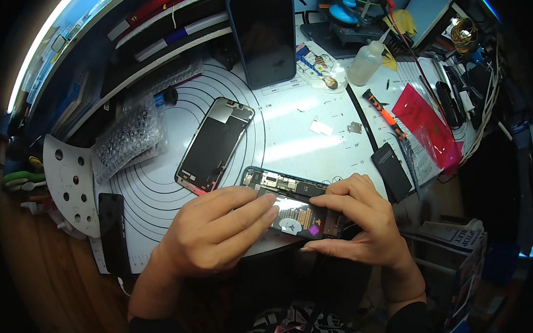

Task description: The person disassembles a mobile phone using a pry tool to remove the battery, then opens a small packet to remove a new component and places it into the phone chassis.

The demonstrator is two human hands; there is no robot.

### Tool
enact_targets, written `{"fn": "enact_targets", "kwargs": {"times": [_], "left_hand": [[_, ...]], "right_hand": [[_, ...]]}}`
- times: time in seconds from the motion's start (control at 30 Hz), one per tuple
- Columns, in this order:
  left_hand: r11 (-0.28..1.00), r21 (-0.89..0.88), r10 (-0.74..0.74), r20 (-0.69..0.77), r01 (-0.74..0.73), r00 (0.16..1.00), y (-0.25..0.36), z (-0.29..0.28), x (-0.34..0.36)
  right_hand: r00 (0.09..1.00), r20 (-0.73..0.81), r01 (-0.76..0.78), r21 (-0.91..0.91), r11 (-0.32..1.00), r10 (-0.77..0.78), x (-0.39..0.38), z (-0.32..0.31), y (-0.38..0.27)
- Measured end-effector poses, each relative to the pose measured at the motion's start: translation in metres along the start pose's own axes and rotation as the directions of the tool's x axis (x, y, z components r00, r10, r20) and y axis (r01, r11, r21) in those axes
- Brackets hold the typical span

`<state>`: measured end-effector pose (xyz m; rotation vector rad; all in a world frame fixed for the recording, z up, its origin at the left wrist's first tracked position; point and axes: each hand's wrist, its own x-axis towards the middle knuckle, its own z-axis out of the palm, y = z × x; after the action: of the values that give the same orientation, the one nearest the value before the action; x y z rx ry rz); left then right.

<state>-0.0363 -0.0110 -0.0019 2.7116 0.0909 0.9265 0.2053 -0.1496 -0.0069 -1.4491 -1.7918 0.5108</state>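
Observation:
An opened phone body [296, 188] with bare circuit parts lies tilted near the table's front edge, a dark battery [291, 215] with printed labels and a purple sticker in it. My left hand [213, 230] covers its left end, fingers close together, tips on the battery; the thumb is hidden. With thumb and fingers my right hand [362, 222] grips the right end. Just behind, to the left, a detached phone screen [216, 145] lies with its inner side up. Small metal plates [320, 127] lie beyond the phone.
A blue-edged phone [264, 37] stands at the back. Bubble wrap [127, 136] and a black phone [112, 233] lie left. Rightward are a dropper bottle [365, 63], a screwdriver [382, 108], a pink-red pouch [423, 123], a loose black battery [391, 171] and cables [492, 103].

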Motion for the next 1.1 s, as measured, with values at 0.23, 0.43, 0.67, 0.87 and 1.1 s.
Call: {"fn": "enact_targets", "kwargs": {"times": [0.23, 0.43, 0.67, 0.87, 1.1], "left_hand": [[0.988, -0.119, -0.105, -0.088, 0.094, 0.991, 0.009, -0.01, 0.004], [0.876, -0.39, -0.304, 0.007, 0.282, 0.953, 0.01, -0.014, -0.001], [0.952, -0.301, -0.059, -0.003, 0.056, 0.998, 0.019, -0.014, 0.001], [0.908, -0.418, -0.018, -0.105, -0.028, 0.994, 0.05, -0.024, 0.003], [0.885, -0.463, 0.033, -0.035, -0.046, 0.999, 0.091, -0.032, 0.0]], "right_hand": [[0.991, -0.13, 0.011, 0.011, 1.0, -0.01, -0.004, 0.002, -0.012], [0.975, -0.207, 0.082, -0.022, 0.996, -0.085, -0.014, 0.013, -0.016], [0.945, -0.253, 0.186, -0.1, 0.977, -0.206, -0.033, 0.013, -0.022], [0.959, -0.228, 0.186, 0.061, 0.981, -0.168, -0.052, -0.001, -0.047], [0.923, 0.195, -0.343, 0.809, 0.477, 0.332, -0.061, -0.007, -0.092]]}}
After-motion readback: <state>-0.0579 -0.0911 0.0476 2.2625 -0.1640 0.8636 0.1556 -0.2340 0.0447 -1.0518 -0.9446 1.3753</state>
